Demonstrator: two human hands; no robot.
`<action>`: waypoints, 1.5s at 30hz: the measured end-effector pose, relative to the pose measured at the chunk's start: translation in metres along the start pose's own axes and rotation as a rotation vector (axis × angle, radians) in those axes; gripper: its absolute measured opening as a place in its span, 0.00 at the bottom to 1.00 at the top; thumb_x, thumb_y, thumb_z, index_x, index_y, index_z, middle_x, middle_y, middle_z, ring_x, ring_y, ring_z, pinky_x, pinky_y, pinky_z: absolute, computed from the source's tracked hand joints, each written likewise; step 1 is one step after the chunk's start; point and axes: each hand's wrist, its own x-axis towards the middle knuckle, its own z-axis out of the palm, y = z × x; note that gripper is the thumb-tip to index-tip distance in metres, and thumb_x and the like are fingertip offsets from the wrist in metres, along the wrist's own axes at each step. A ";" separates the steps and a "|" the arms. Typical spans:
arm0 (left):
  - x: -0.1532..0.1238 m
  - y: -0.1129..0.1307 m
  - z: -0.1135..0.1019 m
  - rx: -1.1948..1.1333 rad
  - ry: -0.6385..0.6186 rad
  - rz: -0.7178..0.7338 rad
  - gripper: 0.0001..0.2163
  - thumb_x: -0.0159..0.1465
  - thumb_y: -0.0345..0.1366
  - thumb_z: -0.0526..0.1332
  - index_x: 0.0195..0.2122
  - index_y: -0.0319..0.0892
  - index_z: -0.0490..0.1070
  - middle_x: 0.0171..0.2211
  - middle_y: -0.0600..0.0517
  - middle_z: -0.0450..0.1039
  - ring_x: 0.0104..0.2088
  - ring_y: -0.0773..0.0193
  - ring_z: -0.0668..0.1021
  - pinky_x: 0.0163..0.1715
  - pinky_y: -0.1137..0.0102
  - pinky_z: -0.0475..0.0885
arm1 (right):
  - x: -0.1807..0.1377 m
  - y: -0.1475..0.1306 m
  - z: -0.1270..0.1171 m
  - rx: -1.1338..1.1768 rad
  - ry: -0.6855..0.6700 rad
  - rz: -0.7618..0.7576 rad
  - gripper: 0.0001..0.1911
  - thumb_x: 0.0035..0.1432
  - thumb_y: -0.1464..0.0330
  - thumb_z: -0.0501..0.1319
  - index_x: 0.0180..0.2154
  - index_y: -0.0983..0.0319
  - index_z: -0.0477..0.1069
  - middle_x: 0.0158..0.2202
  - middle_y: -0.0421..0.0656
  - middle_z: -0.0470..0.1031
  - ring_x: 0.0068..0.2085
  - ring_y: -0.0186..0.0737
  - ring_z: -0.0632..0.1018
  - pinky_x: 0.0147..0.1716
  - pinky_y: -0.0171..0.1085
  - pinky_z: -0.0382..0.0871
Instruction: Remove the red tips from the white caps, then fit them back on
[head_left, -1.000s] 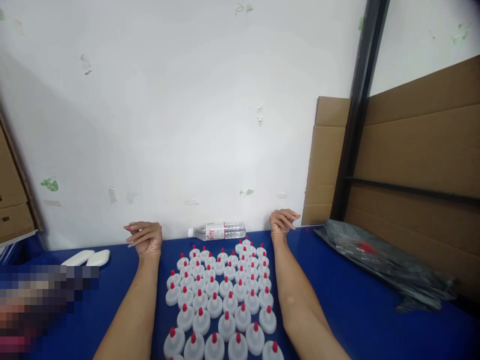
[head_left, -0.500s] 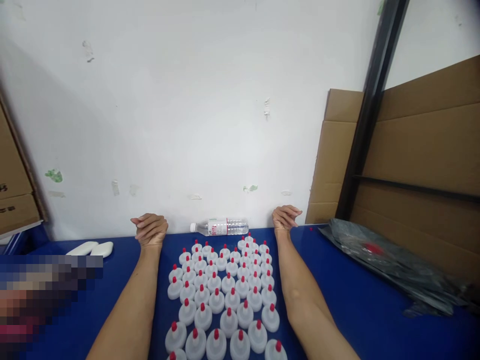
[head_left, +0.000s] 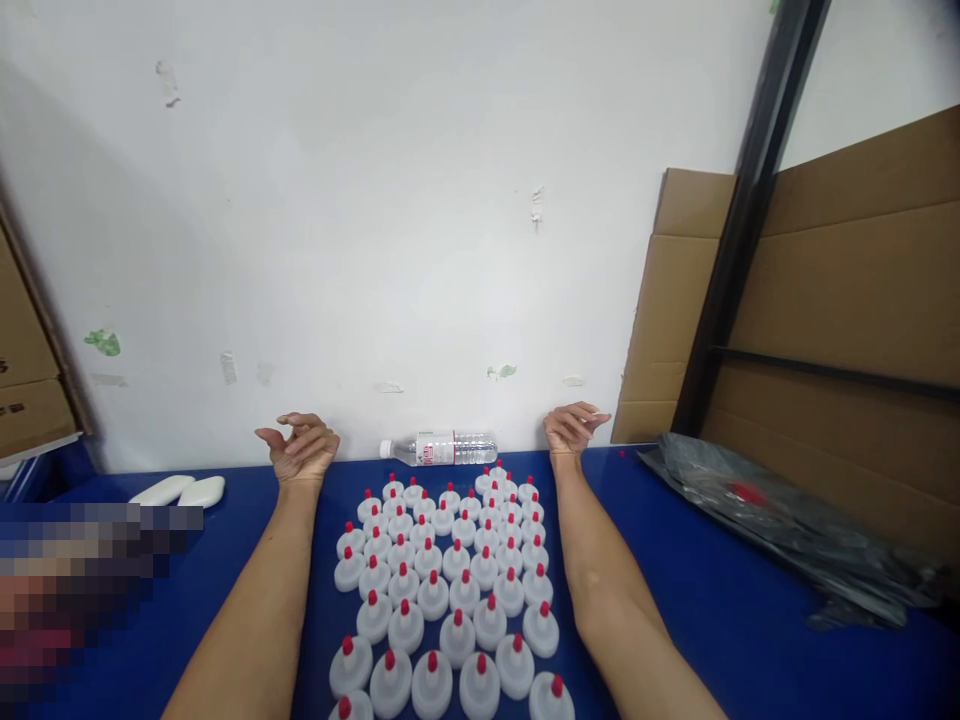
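Observation:
Both my forearms rest on the blue table (head_left: 675, 540), one on each side of a group of white, round plastic caps with red tips (head_left: 433, 592). My left hand (head_left: 301, 445) is raised near the wall, thumb and fingers apart, with nothing in it. On the other side my right hand (head_left: 576, 427) is bent outward, its fingers loosely stretched and holding nothing. Between the hands a clear plastic bottle (head_left: 442, 449) with a white cap and a red-and-white label lies on its side against the wall. Neither hand touches the bottle or the caps.
Two smooth white oval objects (head_left: 201, 492) lie at the left. A dark plastic bag (head_left: 772, 520) with something red in it is on the right. Cardboard (head_left: 667, 300) and a dark metal post (head_left: 742, 230) stand at the right, with a cardboard box (head_left: 26, 350) at far left.
My left hand's thumb and fingers have spread apart from a looser curl. My right hand's fingers have stretched slightly outward. The caps and bottle lie as before; the view has shifted slightly.

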 end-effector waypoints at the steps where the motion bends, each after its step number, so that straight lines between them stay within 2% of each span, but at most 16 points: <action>1: 0.001 0.000 0.000 -0.015 -0.015 -0.010 0.11 0.73 0.41 0.62 0.50 0.40 0.74 0.45 0.49 0.77 0.37 0.63 0.81 0.36 0.66 0.80 | -0.001 -0.001 -0.001 -0.004 0.009 -0.005 0.18 0.69 0.60 0.63 0.55 0.62 0.71 0.52 0.47 0.75 0.46 0.42 0.79 0.44 0.46 0.78; 9: 0.001 -0.001 0.010 -0.108 -0.080 -0.102 0.10 0.74 0.41 0.62 0.47 0.39 0.74 0.37 0.52 0.76 0.28 0.69 0.77 0.26 0.73 0.76 | -0.008 -0.007 -0.005 -0.094 0.158 -0.075 0.17 0.69 0.60 0.63 0.54 0.62 0.71 0.51 0.46 0.75 0.45 0.41 0.79 0.43 0.44 0.78; 12: 0.001 -0.004 0.016 -0.103 -0.060 -0.154 0.10 0.74 0.41 0.61 0.50 0.40 0.73 0.39 0.51 0.77 0.29 0.69 0.78 0.27 0.73 0.77 | -0.009 -0.007 -0.006 -0.134 0.233 -0.105 0.16 0.70 0.60 0.62 0.53 0.61 0.72 0.51 0.46 0.75 0.45 0.41 0.79 0.44 0.44 0.78; 15: 0.002 -0.007 0.020 -0.058 -0.009 -0.227 0.11 0.74 0.40 0.62 0.52 0.40 0.73 0.44 0.49 0.77 0.34 0.65 0.80 0.33 0.68 0.80 | -0.009 -0.006 -0.008 -0.177 0.319 -0.132 0.16 0.70 0.60 0.62 0.53 0.61 0.72 0.51 0.46 0.75 0.45 0.41 0.79 0.44 0.44 0.78; 20: 0.006 -0.011 0.024 0.072 0.108 -0.362 0.13 0.73 0.39 0.63 0.55 0.40 0.72 0.51 0.46 0.75 0.43 0.58 0.81 0.42 0.61 0.80 | -0.005 -0.004 -0.009 -0.252 0.466 -0.160 0.15 0.70 0.60 0.61 0.53 0.60 0.72 0.51 0.46 0.75 0.45 0.40 0.79 0.44 0.43 0.78; 28: 0.013 -0.014 0.028 0.314 0.277 -0.457 0.15 0.72 0.40 0.64 0.57 0.40 0.71 0.54 0.45 0.74 0.48 0.55 0.80 0.46 0.56 0.79 | 0.007 -0.006 -0.003 -0.381 0.656 -0.129 0.15 0.71 0.60 0.61 0.53 0.60 0.72 0.48 0.45 0.76 0.40 0.37 0.79 0.39 0.39 0.78; 36: 0.013 -0.027 0.024 0.629 0.425 -0.568 0.16 0.72 0.40 0.64 0.58 0.41 0.71 0.55 0.45 0.73 0.49 0.54 0.79 0.48 0.55 0.79 | 0.013 0.000 0.006 -0.416 0.739 -0.071 0.15 0.72 0.59 0.60 0.53 0.61 0.72 0.41 0.42 0.78 0.31 0.30 0.77 0.28 0.32 0.76; 41: 0.010 -0.033 0.022 0.774 0.448 -0.558 0.16 0.72 0.41 0.63 0.58 0.41 0.71 0.56 0.44 0.73 0.49 0.54 0.79 0.48 0.55 0.78 | 0.016 0.004 0.010 -0.435 0.763 -0.069 0.16 0.74 0.59 0.58 0.57 0.58 0.70 0.38 0.40 0.79 0.27 0.28 0.76 0.20 0.26 0.70; 45: 0.008 -0.037 0.024 0.863 0.442 -0.548 0.16 0.72 0.40 0.64 0.57 0.41 0.71 0.56 0.44 0.73 0.50 0.54 0.79 0.48 0.55 0.78 | 0.017 0.005 0.011 -0.460 0.784 -0.070 0.16 0.73 0.60 0.59 0.56 0.60 0.71 0.39 0.41 0.78 0.28 0.28 0.76 0.21 0.26 0.71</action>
